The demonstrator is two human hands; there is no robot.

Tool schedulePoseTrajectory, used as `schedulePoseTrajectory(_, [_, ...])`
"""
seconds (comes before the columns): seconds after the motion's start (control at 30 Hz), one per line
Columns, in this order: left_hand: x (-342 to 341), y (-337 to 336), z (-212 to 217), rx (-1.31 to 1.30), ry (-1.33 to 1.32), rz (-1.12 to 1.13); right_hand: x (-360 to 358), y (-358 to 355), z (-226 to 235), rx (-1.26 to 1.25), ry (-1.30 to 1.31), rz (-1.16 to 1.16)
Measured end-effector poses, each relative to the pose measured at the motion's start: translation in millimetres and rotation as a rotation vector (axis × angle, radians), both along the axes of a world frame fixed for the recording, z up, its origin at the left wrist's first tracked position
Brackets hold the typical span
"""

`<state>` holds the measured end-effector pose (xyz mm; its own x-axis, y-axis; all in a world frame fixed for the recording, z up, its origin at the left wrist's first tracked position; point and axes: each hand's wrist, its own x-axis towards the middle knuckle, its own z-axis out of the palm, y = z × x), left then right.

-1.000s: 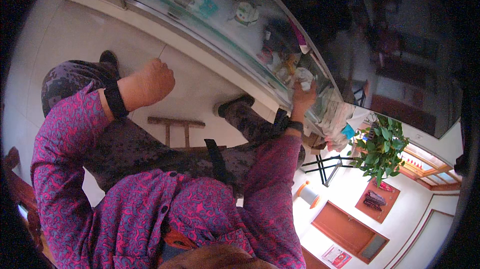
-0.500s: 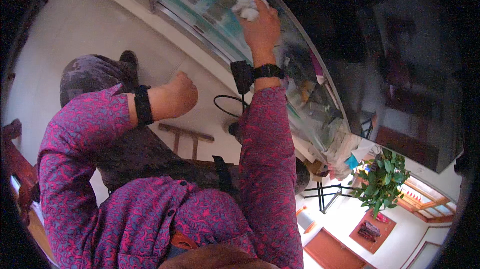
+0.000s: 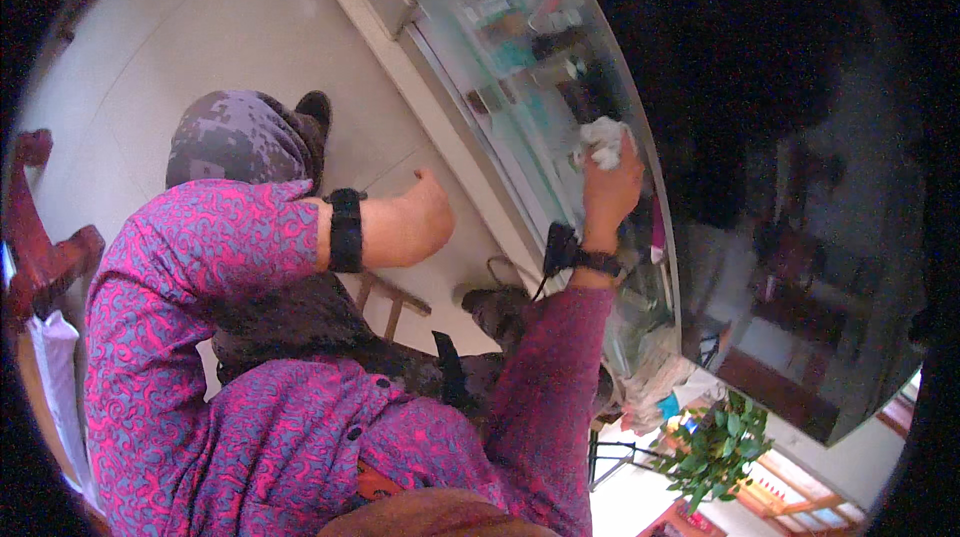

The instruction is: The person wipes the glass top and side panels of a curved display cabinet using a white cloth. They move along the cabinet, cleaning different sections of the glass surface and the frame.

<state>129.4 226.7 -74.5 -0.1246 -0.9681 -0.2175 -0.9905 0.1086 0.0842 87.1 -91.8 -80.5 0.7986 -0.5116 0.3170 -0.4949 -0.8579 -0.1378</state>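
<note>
My right hand is closed over a crumpled white cloth and presses it against the glass top of a display case. Assorted small items show dimly through the pane. A black device on a strap sits at that wrist. Bent in front of me, my left hand is curled into a loose fist over the floor, with no object showing in it. A wide black band circles its wrist.
A large dark glossy panel rises beyond the case. At the lower right stands a leafy green plant. A wooden stool is under my left forearm, and reddish wooden furniture borders the left side.
My view has shifted, so the case and both hands appear farther right and lower. Along the glass, my right hand with the cloth has come nearer to the plant end. The left stays curled.
</note>
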Motion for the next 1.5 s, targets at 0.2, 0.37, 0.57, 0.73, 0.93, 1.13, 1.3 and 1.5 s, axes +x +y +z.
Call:
schedulePoseTrajectory(0.2, [-7, 1, 9, 0.156, -0.011, -0.006, 46, 102, -3, -0.072, -0.003, 0.348])
schedulePoseTrajectory(0.37, [-3, 3, 10, 0.143, 0.046, -0.007, 125, 143, 8, -0.067, 0.004, 0.450])
schedulePoseTrajectory(0.57, [-2, 4, 10, -0.060, 0.103, 0.079, 221, 122, 9, -0.097, 0.092, 0.300])
schedulePoseTrajectory(0.73, [-2, 9, 21, -0.062, 0.103, 0.131, 277, 96, -4, -0.131, -0.011, 0.261])
schedulePoseTrajectory(0.93, [-5, 5, 19, -0.008, 0.055, 0.121, 278, 103, 15, 0.064, 0.129, 0.426])
schedulePoseTrajectory(1.13, [-1, -4, 15, 0.127, 0.037, -0.007, 233, 140, 10, 0.082, 0.050, 0.703])
schedulePoseTrajectory(1.3, [-2, -3, 20, 0.164, 0.071, 0.029, 221, 132, 3, 0.052, -0.044, 0.776])
schedulePoseTrajectory(1.5, [-1, 16, 6, -0.156, -0.011, 0.076, 245, 92, 17, 0.020, 0.103, 0.336])
